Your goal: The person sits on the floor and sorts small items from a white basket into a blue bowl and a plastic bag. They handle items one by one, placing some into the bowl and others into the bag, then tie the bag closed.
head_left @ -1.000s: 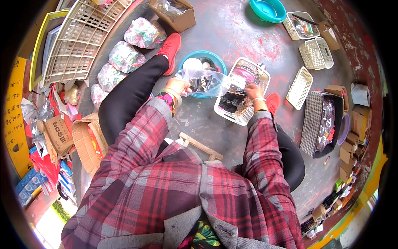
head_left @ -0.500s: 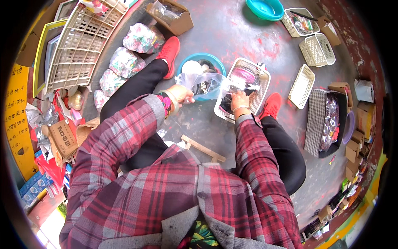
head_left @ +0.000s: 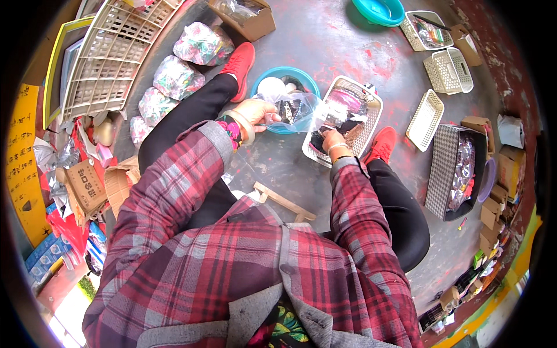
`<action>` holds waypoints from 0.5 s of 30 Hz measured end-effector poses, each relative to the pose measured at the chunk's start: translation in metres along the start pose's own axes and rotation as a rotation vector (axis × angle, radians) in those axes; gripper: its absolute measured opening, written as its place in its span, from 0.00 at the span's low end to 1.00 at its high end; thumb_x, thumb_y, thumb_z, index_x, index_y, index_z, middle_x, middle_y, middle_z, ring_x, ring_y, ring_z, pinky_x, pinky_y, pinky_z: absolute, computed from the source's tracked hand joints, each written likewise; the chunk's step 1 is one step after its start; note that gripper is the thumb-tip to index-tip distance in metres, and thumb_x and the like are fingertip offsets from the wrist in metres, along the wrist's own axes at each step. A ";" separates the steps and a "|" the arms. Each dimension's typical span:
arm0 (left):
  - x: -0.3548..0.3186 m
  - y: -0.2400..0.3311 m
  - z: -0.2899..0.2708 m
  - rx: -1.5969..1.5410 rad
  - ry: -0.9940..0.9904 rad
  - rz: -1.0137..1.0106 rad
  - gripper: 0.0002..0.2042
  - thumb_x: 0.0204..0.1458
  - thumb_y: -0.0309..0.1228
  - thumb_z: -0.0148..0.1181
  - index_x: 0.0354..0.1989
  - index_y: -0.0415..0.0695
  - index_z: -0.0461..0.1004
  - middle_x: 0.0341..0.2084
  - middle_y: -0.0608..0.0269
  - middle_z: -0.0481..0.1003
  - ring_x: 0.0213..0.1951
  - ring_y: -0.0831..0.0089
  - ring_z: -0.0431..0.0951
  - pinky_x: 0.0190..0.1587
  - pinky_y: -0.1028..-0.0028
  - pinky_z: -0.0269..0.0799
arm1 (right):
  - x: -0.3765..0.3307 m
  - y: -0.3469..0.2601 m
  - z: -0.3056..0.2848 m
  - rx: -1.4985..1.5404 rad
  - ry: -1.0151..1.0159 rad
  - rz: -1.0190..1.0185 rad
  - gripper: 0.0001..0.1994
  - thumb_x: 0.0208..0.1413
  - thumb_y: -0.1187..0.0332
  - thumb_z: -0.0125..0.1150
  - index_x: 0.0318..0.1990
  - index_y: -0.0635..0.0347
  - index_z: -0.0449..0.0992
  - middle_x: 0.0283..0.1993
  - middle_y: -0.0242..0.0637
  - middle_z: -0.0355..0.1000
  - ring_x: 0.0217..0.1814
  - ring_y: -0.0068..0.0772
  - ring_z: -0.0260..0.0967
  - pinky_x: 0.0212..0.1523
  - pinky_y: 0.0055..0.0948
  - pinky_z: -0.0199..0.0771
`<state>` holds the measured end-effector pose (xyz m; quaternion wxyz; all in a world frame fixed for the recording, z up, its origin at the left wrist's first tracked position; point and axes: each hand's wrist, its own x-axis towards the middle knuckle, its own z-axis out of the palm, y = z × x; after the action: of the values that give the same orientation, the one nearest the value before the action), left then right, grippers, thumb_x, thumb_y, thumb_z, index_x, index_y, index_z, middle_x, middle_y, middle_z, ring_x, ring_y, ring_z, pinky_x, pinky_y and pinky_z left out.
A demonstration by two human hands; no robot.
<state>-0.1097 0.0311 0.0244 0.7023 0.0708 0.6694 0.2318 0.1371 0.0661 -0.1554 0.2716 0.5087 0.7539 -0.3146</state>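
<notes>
My left hand [head_left: 258, 112] is closed on a clear plastic bag [head_left: 303, 119], pinched near its left end. The bag stretches to the right over a blue-green basin [head_left: 317, 87]. Black-and-white patterned pieces show through or under it; I cannot tell which. In the basin are a round white container [head_left: 271, 87] and smaller things. My right hand [head_left: 335, 139] reaches to the left side of a white plastic basket [head_left: 371, 129] with its fingers curled among dark pieces [head_left: 350, 126]. What they grip is hidden. Pink packed items [head_left: 346, 100] fill the basket's far part.
Several filled plastic bags [head_left: 203, 43] line the floor on the left, beside a large white crate [head_left: 110, 58]. On the right are white baskets [head_left: 425, 120] and a checked box [head_left: 444, 168] holding shiny packets. A wooden piece [head_left: 284, 202] lies close to me.
My left hand has moved slightly up and to the right in the picture, and the bag has shifted with it. My right hand stays at the basket, its fingers lower among the dark pieces.
</notes>
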 end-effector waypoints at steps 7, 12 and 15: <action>0.000 0.002 0.002 -0.001 -0.023 0.017 0.07 0.45 0.35 0.51 0.31 0.48 0.68 0.26 0.70 0.72 0.35 0.77 0.67 0.46 0.69 0.54 | 0.030 0.020 0.064 0.108 0.129 0.151 0.13 0.46 0.69 0.43 0.39 0.59 0.70 0.45 0.50 0.62 0.49 0.45 0.60 0.48 0.33 0.62; 0.000 0.001 -0.002 0.001 0.017 0.026 0.06 0.44 0.34 0.51 0.30 0.48 0.68 0.26 0.70 0.71 0.35 0.77 0.67 0.45 0.69 0.55 | -0.003 -0.004 0.014 -0.126 0.079 -0.011 0.14 0.45 0.70 0.44 0.41 0.57 0.69 0.48 0.46 0.63 0.50 0.43 0.60 0.49 0.34 0.61; 0.002 0.001 -0.003 0.000 0.038 0.033 0.07 0.43 0.34 0.52 0.30 0.48 0.69 0.26 0.70 0.72 0.34 0.76 0.68 0.45 0.69 0.55 | -0.014 -0.007 0.002 -0.098 -0.016 0.008 0.14 0.44 0.70 0.45 0.40 0.56 0.70 0.46 0.43 0.65 0.50 0.41 0.61 0.48 0.36 0.62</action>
<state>-0.1126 0.0322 0.0230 0.6853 0.0775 0.6814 0.2449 0.1352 0.0541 -0.1449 0.3036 0.4954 0.7641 -0.2804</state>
